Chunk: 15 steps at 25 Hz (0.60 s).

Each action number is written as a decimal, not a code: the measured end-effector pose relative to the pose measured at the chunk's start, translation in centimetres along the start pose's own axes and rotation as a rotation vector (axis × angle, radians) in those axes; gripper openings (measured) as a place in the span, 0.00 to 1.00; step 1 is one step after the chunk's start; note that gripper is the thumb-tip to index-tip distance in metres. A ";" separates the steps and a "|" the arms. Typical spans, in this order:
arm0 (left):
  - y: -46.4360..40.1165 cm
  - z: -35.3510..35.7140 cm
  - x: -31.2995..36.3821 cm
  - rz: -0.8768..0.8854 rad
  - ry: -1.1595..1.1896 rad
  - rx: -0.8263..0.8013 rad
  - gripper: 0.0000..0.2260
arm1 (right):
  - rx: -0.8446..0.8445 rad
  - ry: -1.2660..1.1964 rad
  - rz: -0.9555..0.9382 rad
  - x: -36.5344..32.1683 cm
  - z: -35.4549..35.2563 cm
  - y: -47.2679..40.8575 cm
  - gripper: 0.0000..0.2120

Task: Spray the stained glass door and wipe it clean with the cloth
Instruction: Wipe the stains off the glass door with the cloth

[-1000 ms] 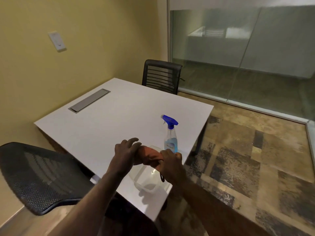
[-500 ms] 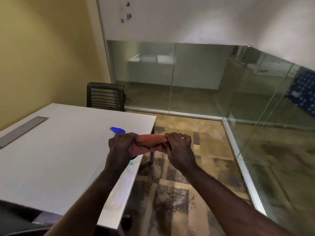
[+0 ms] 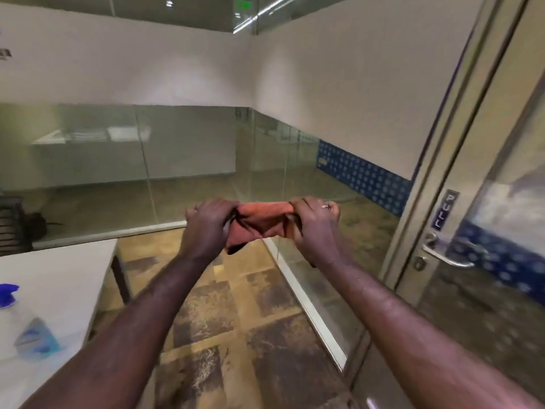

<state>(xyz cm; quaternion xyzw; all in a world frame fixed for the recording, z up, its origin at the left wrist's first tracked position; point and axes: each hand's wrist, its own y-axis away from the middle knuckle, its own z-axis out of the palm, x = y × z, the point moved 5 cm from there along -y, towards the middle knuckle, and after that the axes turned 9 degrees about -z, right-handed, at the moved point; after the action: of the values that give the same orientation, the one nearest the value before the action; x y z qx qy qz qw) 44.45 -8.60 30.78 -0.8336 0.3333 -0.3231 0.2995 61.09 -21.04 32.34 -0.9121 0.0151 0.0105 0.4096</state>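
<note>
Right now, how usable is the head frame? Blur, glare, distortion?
Head view: motion blur smears the spray bottle and the glass door; both hands and the cloth read fairly sharp; wide-angle bends the door frame; ceiling lights reflect in the upper glass; the PULL sign stays legible.

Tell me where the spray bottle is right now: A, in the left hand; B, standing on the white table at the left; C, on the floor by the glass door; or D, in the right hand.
B: the spray bottle stands on the white table at the left edge, while the left hand and right hand both grip the cloth.
</note>
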 end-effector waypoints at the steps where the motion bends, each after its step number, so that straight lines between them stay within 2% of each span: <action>1: -0.8 0.8 3.0 0.037 0.020 -0.001 0.10 | 0.015 0.039 0.028 2.0 -2.3 0.6 0.13; 5: -3.2 3.6 13.6 0.185 0.139 -0.030 0.11 | 0.065 0.187 0.134 8.5 -10.9 3.1 0.16; 9: -5.2 5.7 22.2 0.324 0.233 -0.052 0.11 | 0.144 0.321 0.229 13.0 -17.7 5.7 0.14; 15: -7.2 9.7 32.5 0.533 0.386 -0.096 0.13 | 0.229 0.507 0.414 18.2 -23.9 9.9 0.13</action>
<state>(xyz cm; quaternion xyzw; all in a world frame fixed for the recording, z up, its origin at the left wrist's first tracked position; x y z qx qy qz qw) 72.74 -25.93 41.00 -0.6536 0.6051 -0.3692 0.2652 79.09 -45.80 40.29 -0.8113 0.3022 -0.1354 0.4818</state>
